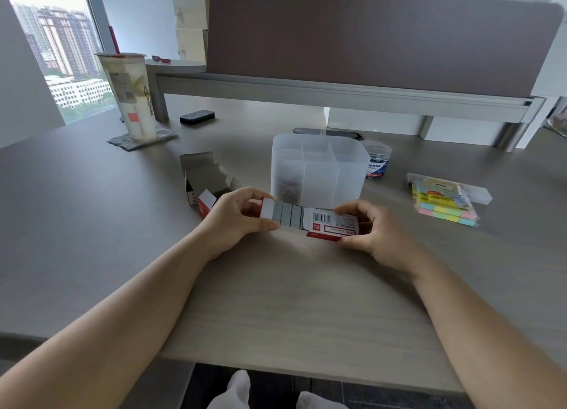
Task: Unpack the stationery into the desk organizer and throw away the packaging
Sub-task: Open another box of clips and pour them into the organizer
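Note:
I hold a small red-and-white staple box (pixel 329 227) just above the desk, in front of the translucent desk organizer (pixel 319 169). My right hand (pixel 372 230) grips the box's sleeve. My left hand (pixel 236 216) pinches the inner tray, slid out to the left, with grey staple strips (pixel 288 215) showing in it. The organizer has several compartments; something dark lies at the bottom of its front left one. An opened red-and-white cardboard box (pixel 205 184) lies left of the organizer. A packet of coloured sticky notes (pixel 445 200) lies on the right.
A round tub of clips (pixel 378 160) stands right behind the organizer. A tall drink cup (pixel 132 97) on a coaster stands at the back left, with a black eraser-like block (pixel 197 117) beside it. A brown partition screen (pixel 368 40) bounds the desk's far side.

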`<state>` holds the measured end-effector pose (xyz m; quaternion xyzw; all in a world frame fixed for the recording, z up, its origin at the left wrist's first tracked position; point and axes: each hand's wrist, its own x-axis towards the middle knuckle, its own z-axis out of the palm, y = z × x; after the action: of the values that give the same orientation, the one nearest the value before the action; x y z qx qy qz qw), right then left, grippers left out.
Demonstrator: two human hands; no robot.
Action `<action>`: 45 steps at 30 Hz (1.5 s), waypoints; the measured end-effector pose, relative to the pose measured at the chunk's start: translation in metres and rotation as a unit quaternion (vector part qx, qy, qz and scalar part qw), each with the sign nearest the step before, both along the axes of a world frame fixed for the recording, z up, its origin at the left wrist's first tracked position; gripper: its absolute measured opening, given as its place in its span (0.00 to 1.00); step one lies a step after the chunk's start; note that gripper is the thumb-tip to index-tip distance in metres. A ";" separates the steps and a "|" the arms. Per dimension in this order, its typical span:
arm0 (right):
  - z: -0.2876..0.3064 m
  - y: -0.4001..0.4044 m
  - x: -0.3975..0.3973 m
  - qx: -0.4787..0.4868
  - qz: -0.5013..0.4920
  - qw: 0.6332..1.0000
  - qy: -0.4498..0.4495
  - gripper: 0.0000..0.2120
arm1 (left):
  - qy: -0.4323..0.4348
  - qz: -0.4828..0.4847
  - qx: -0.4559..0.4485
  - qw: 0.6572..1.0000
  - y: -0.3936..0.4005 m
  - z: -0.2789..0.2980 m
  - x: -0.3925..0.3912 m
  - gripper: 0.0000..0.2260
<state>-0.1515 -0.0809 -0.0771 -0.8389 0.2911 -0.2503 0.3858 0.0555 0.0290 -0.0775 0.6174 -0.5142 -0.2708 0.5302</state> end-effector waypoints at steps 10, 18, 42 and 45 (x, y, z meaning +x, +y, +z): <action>-0.001 -0.003 -0.001 -0.020 -0.037 0.996 0.073 0.23 | 0.090 0.052 -0.022 0.994 0.002 -0.003 0.006 0.17; 0.032 0.015 0.033 0.045 -0.034 0.996 -0.065 0.18 | 0.202 -0.016 -0.024 0.979 -0.003 0.021 -0.005 0.13; 0.084 -0.073 0.068 0.000 -0.021 0.997 -0.074 0.13 | -0.149 0.112 0.023 0.982 -0.133 0.087 0.011 0.21; 0.081 -0.085 0.070 -0.020 -0.022 0.998 -0.051 0.12 | -0.167 0.090 0.011 0.982 -0.142 0.080 0.016 0.22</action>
<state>-0.0813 -0.1656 0.0040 -0.8258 0.2845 -0.3071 0.3780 0.0714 -0.1126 0.0029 0.7037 -0.5348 -0.1202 0.4520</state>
